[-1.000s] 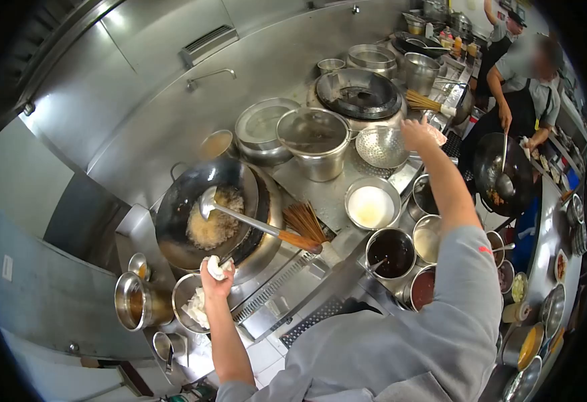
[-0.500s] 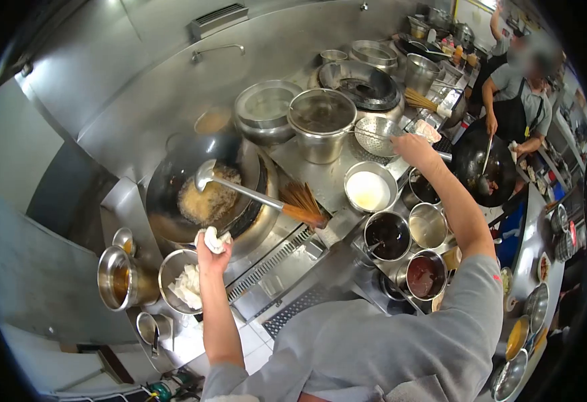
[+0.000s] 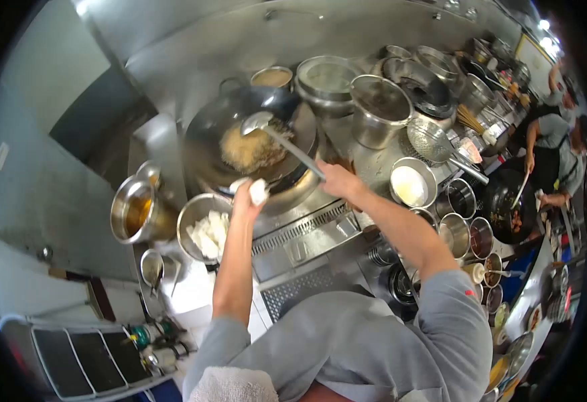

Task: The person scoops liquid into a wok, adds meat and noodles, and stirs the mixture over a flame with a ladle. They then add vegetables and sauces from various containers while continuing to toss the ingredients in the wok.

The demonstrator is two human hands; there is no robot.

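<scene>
While ladle (image 3: 258, 122) reaches over wok (image 3: 206, 137) | right hand (image 3: 341, 181): grip clamped round handle (image 3: 305, 161) | left hand (image 3: 245, 202): grip clamped on white cloth (image 3: 258, 193)

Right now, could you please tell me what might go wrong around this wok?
The foamy contents of the wok could spatter the left hand, close to the rim. The white, cloth-like wad in that hand might slip or scorch there. The left forearm could also knock the steel bowl beside it.

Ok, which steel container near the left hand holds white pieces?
The bowl beside the left hand, on its left: white pieces show inside, whereas the pot farther left holds amber liquid.
</scene>
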